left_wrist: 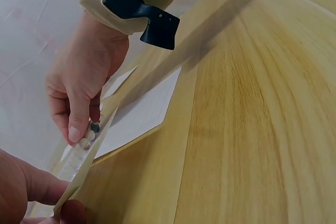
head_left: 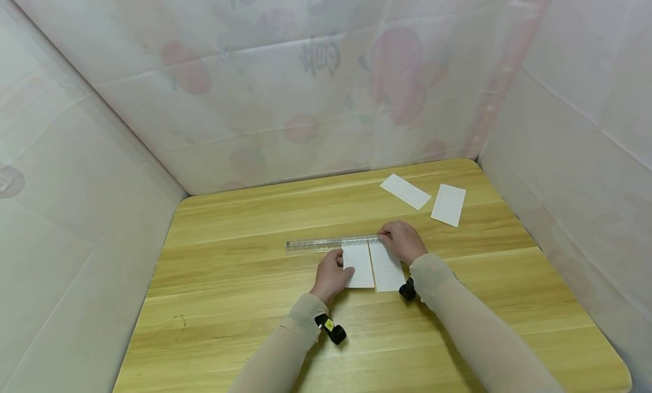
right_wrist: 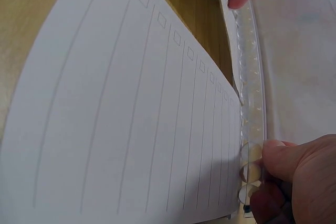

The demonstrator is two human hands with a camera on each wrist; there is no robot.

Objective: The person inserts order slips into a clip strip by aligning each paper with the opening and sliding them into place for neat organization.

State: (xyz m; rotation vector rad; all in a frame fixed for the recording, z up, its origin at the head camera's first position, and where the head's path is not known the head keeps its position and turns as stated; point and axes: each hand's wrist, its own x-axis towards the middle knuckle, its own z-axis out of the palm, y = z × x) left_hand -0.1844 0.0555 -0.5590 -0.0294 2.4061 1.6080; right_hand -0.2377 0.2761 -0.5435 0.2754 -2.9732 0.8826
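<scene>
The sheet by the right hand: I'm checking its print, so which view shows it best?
Right wrist: the sheet is large there, its printed boxes clear. The head view shows it small, partly behind the right hand; left wrist, slanted, with faint print.

The wooden table point(head_left: 214, 302) bears white cards point(head_left: 448, 205) and, apparently, a clear strip point(head_left: 313, 244).

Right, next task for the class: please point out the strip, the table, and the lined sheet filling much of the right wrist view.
Strip point(head_left: 331, 243): head view, middle of its length.
Table point(head_left: 229, 302): head view, bare top.
Lined sheet point(right_wrist: 123, 111): right wrist view, lined face.
</scene>
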